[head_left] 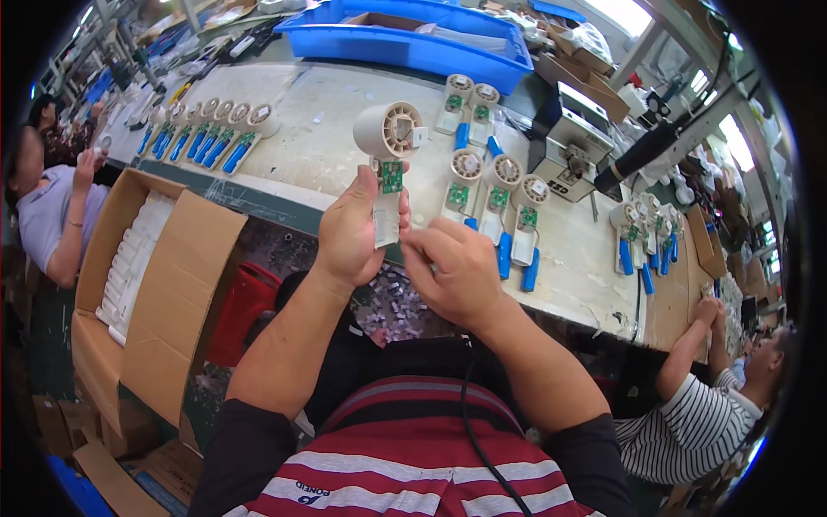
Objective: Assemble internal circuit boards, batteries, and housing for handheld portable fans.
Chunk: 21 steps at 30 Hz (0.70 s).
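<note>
left hand grips the white fan unit; right hand curled beside it, hold unclear

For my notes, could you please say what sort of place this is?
Probably an assembly workshop: devices with exposed green circuit boards line the workbench, and a carton holds white parts.

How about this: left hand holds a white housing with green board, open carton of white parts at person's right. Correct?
Wrong side: the head view shows the open carton of white parts at the person's left. The left hand does hold the white housing with green board.
</note>
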Each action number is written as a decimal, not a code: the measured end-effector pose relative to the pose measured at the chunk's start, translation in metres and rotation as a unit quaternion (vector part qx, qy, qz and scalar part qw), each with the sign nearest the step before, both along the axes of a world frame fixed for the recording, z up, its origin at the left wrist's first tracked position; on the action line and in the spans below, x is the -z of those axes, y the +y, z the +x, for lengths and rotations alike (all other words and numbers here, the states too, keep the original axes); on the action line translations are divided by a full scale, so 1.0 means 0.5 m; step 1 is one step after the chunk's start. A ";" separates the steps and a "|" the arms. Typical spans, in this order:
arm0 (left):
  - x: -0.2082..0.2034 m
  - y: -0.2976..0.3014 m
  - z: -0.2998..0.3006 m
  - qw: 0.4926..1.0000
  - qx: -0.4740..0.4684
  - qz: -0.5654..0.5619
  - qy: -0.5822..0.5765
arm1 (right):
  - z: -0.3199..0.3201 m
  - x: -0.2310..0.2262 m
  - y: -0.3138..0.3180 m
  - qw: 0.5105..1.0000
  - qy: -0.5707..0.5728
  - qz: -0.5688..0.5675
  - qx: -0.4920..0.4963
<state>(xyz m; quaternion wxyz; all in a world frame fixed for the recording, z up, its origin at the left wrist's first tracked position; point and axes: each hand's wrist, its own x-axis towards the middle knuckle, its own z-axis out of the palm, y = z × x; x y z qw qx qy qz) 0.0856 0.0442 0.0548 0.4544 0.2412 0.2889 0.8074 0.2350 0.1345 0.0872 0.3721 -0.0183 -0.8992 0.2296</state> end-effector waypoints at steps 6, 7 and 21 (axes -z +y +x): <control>-0.042 0.008 0.061 0.999 -0.032 0.027 0.032 | -0.035 -0.012 0.009 0.992 0.069 0.099 0.044; -0.048 0.005 0.068 0.999 -0.033 0.026 0.032 | -0.033 -0.011 0.010 0.990 0.084 0.109 0.043; -0.077 -0.003 0.061 0.998 0.063 -0.003 0.009 | 0.125 -0.017 0.008 0.952 -0.289 0.055 -0.089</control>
